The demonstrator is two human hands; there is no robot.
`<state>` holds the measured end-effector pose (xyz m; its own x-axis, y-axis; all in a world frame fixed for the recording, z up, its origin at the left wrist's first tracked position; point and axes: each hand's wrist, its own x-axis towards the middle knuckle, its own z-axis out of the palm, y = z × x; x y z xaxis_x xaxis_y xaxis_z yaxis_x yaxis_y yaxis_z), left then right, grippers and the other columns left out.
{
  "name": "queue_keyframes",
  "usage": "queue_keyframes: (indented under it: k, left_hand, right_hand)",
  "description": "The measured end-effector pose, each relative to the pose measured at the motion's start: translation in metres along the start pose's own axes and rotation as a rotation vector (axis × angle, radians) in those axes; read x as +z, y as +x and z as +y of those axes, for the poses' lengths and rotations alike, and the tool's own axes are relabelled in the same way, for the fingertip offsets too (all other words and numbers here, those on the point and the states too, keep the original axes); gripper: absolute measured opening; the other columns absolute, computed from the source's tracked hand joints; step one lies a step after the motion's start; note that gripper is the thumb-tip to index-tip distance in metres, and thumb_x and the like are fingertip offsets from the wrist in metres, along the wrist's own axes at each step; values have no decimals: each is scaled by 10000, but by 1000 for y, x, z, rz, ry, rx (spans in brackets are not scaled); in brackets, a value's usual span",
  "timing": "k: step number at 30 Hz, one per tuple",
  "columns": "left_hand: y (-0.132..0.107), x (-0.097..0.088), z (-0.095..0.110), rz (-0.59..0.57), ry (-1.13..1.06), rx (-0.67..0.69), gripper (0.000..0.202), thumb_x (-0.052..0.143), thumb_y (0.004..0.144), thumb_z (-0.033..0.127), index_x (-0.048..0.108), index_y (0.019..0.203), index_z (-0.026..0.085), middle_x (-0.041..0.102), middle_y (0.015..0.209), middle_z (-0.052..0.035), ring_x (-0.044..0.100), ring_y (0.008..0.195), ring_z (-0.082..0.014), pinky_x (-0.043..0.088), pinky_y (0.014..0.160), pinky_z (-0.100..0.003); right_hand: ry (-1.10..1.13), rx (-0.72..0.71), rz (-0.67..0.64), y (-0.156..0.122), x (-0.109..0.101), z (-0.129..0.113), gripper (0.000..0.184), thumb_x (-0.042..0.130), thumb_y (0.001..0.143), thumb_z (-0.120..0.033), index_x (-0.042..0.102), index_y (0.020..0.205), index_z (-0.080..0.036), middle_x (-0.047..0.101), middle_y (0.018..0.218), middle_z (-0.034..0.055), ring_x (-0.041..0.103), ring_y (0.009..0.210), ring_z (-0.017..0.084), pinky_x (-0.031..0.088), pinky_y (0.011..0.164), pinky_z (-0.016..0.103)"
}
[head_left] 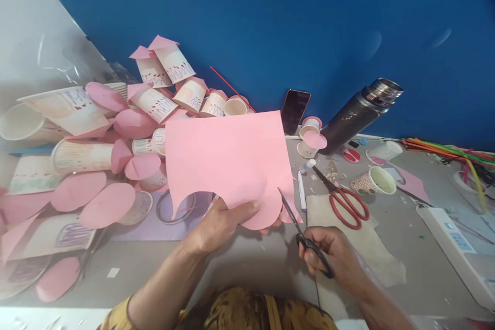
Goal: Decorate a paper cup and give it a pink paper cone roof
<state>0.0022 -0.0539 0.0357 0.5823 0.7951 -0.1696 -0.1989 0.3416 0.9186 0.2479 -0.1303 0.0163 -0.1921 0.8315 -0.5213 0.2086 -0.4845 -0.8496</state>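
Note:
A large pink paper sheet (228, 154) is held up above the table by my left hand (228, 219), its thumb on top and its fingers underneath. The sheet's lower edge has a curved cut-out at the left and a rounded, partly cut lobe at the right. My right hand (328, 252) grips a pair of black-handled scissors (305, 241). Their blades point up and left, at the cut edge beside the lobe. Under the sheet, partly covered, lie a purple sheet (150, 229) and a roll of tape (165, 211).
Many decorated paper cups (87, 157) with pink paper pieces crowd the left. Red-handled scissors (348, 207), a cloth (348, 247) and a marker (301, 192) lie to the right. A phone (296, 108) and dark flask (356, 113) lean on the blue wall. A power strip (456, 252) lies far right.

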Motion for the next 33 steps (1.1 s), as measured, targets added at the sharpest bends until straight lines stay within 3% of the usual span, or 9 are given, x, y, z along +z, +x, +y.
queue_keyframes:
  k: [5, 12, 27, 33]
  left_hand:
    - [-2, -1, -2, 5, -2, -10, 351, 663, 940, 446, 837, 925, 141, 821, 909, -119, 769, 765, -290, 622, 742, -396]
    - [-2, -5, -4, -10, -18, -26, 361, 690, 917, 451, 831, 1006, 130, 824, 942, -142, 754, 741, -272, 630, 726, -385]
    - [-2, -6, -6, -70, -22, -43, 370, 717, 908, 498, 842, 939, 151, 812, 905, -117, 730, 749, -255, 614, 730, -355]
    - [-4, -11, -11, -48, 7, -41, 332, 708, 924, 450, 845, 917, 148, 811, 877, -116, 747, 841, -275, 601, 852, -364]
  right_hand:
    - [3, -11, 14, 0, 0, 2, 675, 819, 571, -822, 649, 651, -174, 579, 511, 0, 489, 458, 109, 360, 474, 241]
    - [0, -35, 8, 0, -3, 10, 652, 823, 612, -800, 662, 662, -171, 598, 516, 3, 517, 459, 114, 359, 467, 231]
    - [38, -6, -28, 1, 1, 1, 653, 847, 575, -787, 619, 650, -180, 543, 511, -23, 457, 452, 94, 367, 474, 232]
    - [27, -28, -49, 1, -3, 9, 668, 819, 613, -812, 624, 669, -175, 543, 511, -22, 456, 465, 97, 356, 486, 234]
